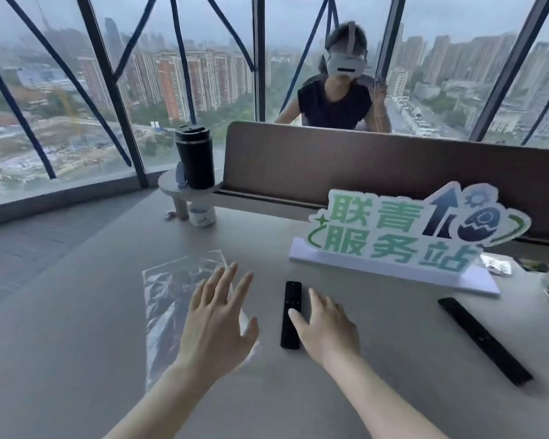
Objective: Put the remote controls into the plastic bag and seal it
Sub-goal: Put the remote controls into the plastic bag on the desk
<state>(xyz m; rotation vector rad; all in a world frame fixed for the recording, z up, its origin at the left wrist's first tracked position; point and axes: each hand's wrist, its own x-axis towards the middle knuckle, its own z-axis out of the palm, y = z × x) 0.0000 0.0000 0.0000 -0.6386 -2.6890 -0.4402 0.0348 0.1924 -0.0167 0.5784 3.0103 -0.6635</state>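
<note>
- Left hand (217, 315) spread, empty, over the clear crinkled plastic bag (168, 299) lying flat beneath it;
- Right hand (328, 327) open, empty, thumb at the slim black remote (291, 313) just to its left, long axis pointing away; likely picked first;
- Second matte remote (485, 340) lies angled on the grey surface (76, 343), well right.
</note>
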